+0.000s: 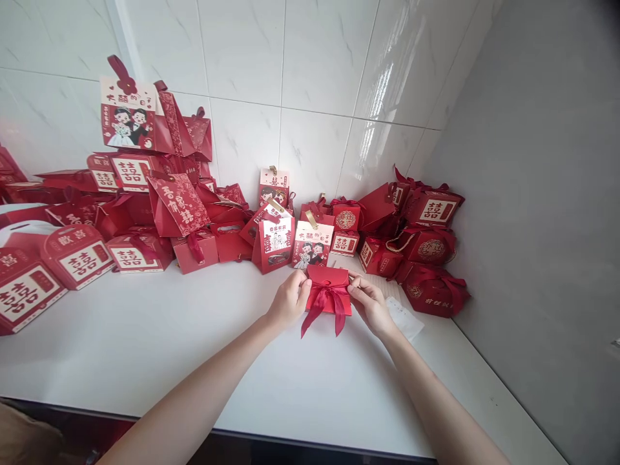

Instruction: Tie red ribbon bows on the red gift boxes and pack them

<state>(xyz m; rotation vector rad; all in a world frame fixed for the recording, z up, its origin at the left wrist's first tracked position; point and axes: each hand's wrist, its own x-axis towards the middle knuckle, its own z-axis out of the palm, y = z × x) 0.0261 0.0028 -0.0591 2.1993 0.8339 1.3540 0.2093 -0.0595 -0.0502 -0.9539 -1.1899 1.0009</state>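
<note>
Box (328, 289) between both hands

You look down on a white table (145, 349) that runs back to a white tiled wall (290, 77). Along the table's back left you see a tall heap of red gift boxes (130, 213), topped by a box with a cartoon couple (128, 116). At the table's back middle stand smaller printed boxes (312, 245). In the table's back right corner, against a grey wall (542, 194), sits a cluster of ribbon-tied red boxes (426, 245). A white paper sheet (404, 316) lies flat on the table just before that cluster.
</note>
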